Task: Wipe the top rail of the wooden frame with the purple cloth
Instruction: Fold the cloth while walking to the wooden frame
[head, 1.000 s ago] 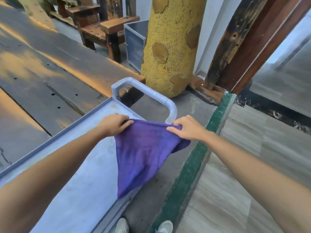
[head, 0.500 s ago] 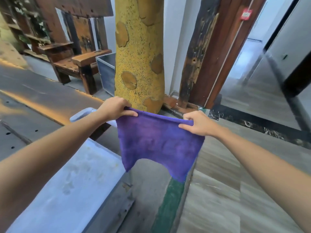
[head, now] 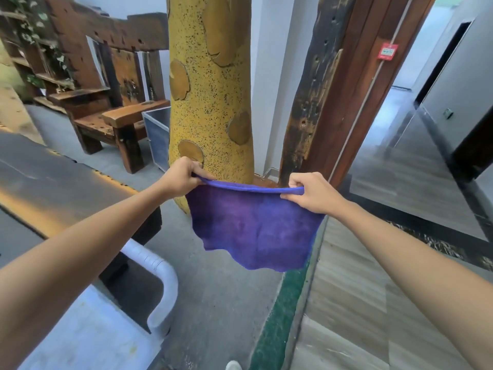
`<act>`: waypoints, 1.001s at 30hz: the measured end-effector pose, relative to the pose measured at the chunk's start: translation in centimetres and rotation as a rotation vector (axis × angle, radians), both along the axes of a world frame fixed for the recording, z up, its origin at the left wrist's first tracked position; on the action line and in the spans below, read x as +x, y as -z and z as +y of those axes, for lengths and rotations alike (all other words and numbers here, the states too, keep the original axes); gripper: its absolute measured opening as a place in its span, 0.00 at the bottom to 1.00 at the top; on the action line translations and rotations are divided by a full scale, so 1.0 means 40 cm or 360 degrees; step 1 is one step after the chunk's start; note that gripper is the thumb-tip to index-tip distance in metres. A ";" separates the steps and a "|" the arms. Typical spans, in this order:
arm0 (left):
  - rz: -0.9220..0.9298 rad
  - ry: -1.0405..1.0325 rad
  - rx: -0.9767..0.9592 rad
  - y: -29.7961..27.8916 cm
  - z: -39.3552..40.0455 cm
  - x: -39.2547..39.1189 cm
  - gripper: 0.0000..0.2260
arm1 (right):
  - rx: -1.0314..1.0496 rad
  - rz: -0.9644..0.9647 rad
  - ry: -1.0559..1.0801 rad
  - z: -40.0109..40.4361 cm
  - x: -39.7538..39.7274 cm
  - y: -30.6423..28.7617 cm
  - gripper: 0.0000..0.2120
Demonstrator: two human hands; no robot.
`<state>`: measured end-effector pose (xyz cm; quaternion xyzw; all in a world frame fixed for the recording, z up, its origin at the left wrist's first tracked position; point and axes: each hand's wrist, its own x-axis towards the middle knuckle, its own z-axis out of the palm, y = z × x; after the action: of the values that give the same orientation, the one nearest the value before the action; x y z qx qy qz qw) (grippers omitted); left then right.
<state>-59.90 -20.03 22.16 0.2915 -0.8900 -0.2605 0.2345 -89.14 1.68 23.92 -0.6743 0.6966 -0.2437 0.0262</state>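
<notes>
A purple cloth hangs spread out in the air at the middle of the view. My left hand pinches its upper left corner and my right hand pinches its upper right corner, so the top edge is stretched between them. Behind the cloth, to the right, a dark weathered wooden post and reddish wooden frame boards rise out of the top of the view. No top rail of that frame is in view.
A yellow speckled column stands right behind my left hand. A grey cart with a white tube handle sits lower left, beside a long dark wooden table. A heavy wooden chair stands at the back left. Right is an open tiled hallway.
Both hands have lifted the cloth off the cart and spread it wider. The view has tilted up and moved on, so the cart has dropped to the lower left and the post shows more.
</notes>
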 end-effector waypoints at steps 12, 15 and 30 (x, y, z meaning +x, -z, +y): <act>0.0265 -0.0282 0.0492 0.033 -0.403 -0.169 0.04 | 0.0339 0.0092 -0.0198 -0.477 -0.309 0.024 0.22; 0.0281 -0.0356 0.0549 0.032 -0.482 -0.164 0.04 | 0.0421 0.0036 -0.0222 -0.567 -0.371 0.029 0.25; 0.0826 -0.0978 0.1317 0.080 -0.912 -0.164 0.14 | 0.0455 -0.2031 -0.0079 -1.202 -0.466 0.081 0.08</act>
<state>-66.48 -56.52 18.96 0.5306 -0.5019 -0.5698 0.3766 -107.77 -46.40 20.67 -0.4029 0.5540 -0.5005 0.5294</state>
